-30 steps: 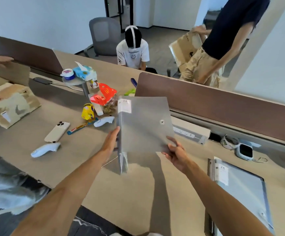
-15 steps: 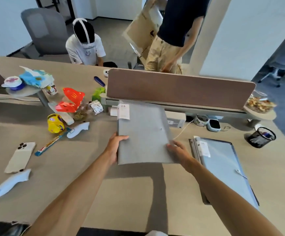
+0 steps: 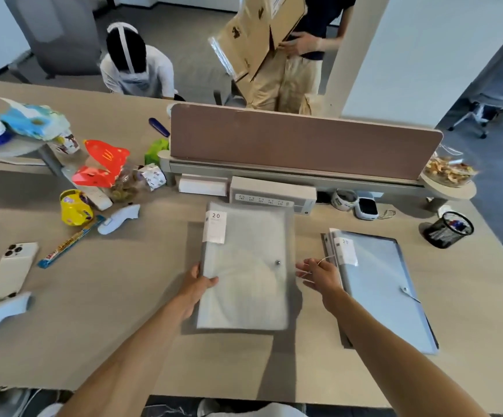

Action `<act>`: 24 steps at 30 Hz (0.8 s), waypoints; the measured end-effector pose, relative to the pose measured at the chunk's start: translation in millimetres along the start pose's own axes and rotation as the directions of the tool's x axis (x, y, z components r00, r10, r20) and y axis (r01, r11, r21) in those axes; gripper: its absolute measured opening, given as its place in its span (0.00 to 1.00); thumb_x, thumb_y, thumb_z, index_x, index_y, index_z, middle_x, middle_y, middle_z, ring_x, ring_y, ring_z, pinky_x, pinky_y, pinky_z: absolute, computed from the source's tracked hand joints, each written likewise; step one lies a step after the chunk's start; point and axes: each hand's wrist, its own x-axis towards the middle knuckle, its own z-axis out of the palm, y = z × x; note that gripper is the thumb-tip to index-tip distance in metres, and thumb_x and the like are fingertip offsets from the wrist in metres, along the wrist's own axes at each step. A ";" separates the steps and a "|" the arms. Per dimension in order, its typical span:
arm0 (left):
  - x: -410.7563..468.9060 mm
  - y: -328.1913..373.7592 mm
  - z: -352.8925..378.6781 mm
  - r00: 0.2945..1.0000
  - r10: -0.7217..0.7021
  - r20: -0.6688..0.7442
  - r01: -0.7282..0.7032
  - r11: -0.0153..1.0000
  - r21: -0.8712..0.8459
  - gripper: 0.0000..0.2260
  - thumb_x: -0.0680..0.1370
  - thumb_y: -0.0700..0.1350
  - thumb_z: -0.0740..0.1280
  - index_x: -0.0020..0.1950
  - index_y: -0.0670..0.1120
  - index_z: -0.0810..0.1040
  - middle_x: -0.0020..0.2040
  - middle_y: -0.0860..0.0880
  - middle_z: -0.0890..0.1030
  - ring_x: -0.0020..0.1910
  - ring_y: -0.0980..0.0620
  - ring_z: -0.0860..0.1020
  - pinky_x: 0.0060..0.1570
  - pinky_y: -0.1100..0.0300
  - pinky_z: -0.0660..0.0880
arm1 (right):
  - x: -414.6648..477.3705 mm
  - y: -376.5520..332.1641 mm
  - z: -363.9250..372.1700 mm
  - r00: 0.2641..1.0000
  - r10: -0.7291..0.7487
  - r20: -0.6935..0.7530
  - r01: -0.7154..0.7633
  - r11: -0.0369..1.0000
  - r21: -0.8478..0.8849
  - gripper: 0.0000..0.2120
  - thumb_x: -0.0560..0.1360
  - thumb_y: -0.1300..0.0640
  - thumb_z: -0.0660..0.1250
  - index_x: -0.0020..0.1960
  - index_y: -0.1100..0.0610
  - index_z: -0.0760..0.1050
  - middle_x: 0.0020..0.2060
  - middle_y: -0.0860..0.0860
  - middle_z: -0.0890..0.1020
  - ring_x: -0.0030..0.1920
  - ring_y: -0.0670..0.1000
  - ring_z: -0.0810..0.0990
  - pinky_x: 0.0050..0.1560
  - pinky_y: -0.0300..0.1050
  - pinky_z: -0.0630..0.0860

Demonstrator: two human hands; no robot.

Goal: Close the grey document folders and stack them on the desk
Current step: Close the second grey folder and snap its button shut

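Note:
A closed grey folder [image 3: 244, 272] with a "20" label and a small snap button lies flat on the desk [image 3: 124, 326] in front of me. My left hand [image 3: 196, 285] grips its left edge, thumb on top. My right hand [image 3: 319, 273] hovers just off the folder's right edge, fingers spread, with a thin white cord [image 3: 313, 263] looped over them. I cannot tell which folder the cord belongs to. A second grey folder [image 3: 385, 290], also labelled "20", lies closed to the right, partly under my right forearm.
Left of the folder lie a white phone [image 3: 9, 270], two white controllers, a yellow cup and snack wrappers. Behind it are a power strip [image 3: 271, 197] and a brown divider. A black mesh pot [image 3: 448, 230] stands at the right. Two people are beyond the desk.
The folder came down from an upright hold in front of me to lying flat on the desk. My right hand let go of its right edge and now has the cord.

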 end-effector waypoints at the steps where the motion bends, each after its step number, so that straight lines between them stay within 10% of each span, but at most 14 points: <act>1: 1.6 -6.4 -0.9 1.000 0.013 -0.011 -0.012 0.998 0.057 0.20 0.74 0.34 0.69 0.64 0.45 0.71 0.59 0.43 0.81 0.54 0.44 0.80 0.57 0.50 0.76 | 2.3 3.9 -4.6 1.000 0.014 0.014 -0.014 0.999 -0.037 0.08 0.80 0.61 0.58 0.52 0.61 0.76 0.44 0.55 0.84 0.42 0.53 0.81 0.41 0.44 0.75; 6: 0.4 -31.1 -2.5 0.993 0.078 -0.083 -0.023 0.851 0.524 0.31 0.72 0.38 0.70 0.74 0.43 0.64 0.67 0.41 0.73 0.63 0.42 0.75 0.61 0.53 0.73 | 12.7 27.4 -20.5 0.977 0.114 0.179 -0.040 0.928 -0.371 0.07 0.78 0.60 0.64 0.48 0.61 0.79 0.44 0.57 0.83 0.38 0.50 0.78 0.35 0.40 0.72; 10: -13.0 -37.8 1.9 0.978 0.208 -0.032 -0.076 0.491 0.868 0.28 0.73 0.40 0.65 0.73 0.45 0.64 0.71 0.42 0.65 0.70 0.42 0.65 0.67 0.53 0.66 | 17.6 35.5 -28.6 0.983 0.039 0.180 0.057 0.866 -0.497 0.07 0.76 0.58 0.65 0.42 0.59 0.81 0.37 0.54 0.80 0.37 0.51 0.77 0.37 0.44 0.72; 16: -23.1 -30.4 29.8 0.956 0.205 0.211 -0.245 0.156 0.957 0.26 0.78 0.43 0.60 0.76 0.47 0.61 0.79 0.48 0.55 0.77 0.48 0.57 0.72 0.54 0.63 | 19.6 24.4 -45.5 0.966 -0.042 0.254 0.187 0.793 -0.580 0.06 0.75 0.58 0.66 0.46 0.56 0.82 0.35 0.52 0.82 0.37 0.49 0.80 0.35 0.39 0.77; 24: -32.5 -33.9 84.7 0.938 0.091 0.336 -0.341 0.046 0.939 0.24 0.80 0.45 0.58 0.77 0.50 0.59 0.80 0.49 0.52 0.78 0.51 0.54 0.72 0.55 0.62 | 28.3 25.9 -70.8 0.912 -0.046 0.408 0.369 0.531 -0.763 0.10 0.75 0.63 0.64 0.52 0.59 0.81 0.43 0.53 0.85 0.43 0.50 0.82 0.51 0.44 0.79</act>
